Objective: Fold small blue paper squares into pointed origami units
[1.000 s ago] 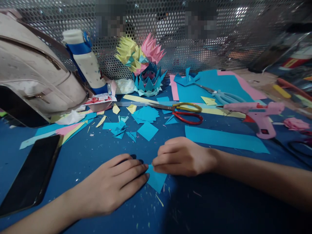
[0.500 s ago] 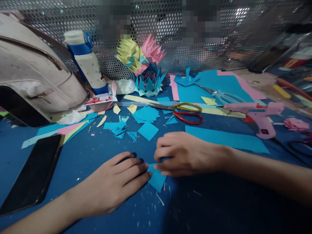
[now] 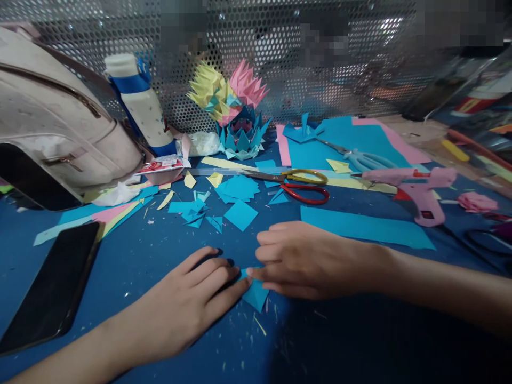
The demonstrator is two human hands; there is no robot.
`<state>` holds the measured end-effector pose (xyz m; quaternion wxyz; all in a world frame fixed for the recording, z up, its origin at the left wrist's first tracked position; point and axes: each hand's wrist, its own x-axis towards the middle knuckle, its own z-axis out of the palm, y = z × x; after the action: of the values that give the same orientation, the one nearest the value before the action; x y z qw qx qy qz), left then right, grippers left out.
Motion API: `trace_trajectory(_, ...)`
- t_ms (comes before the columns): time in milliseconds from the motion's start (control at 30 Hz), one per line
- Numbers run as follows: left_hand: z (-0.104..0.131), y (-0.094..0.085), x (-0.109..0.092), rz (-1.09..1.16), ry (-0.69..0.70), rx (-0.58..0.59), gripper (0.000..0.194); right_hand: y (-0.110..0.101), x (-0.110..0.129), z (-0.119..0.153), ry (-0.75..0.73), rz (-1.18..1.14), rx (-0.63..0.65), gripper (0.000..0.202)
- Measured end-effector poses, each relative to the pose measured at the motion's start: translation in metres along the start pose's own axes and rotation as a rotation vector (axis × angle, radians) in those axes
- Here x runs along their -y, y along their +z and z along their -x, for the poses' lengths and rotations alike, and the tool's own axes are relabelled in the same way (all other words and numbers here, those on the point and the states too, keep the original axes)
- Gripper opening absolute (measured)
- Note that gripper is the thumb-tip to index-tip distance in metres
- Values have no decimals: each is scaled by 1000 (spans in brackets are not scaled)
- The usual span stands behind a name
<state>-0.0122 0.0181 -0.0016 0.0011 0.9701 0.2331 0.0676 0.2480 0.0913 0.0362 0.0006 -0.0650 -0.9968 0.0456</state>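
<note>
A small blue square of paper lies on the dark blue table between my hands, its upper part hidden by fingers. My left hand rests flat with its fingers stretched out, a fingertip on the paper's left side. Across from it, my right hand has curled fingers closed at the paper's upper right edge. Just beyond are a loose blue square, a stack of blue squares and some folded blue pieces.
Scissors, a pink glue gun and a blue paper strip lie beyond my right hand. A phone is at left. Folded paper flowers, a bottle and a bag stand along the perforated metal panel.
The right fingers have shifted slightly left over the paper, nearly meeting the left fingertips. A crease line now shows on the paper. The left hand has barely moved.
</note>
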Motion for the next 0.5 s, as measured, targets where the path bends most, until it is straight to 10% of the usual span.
trace_trajectory(500,0,1,0,10,-43,-91,46,3,14,-5,66,87,-8,14)
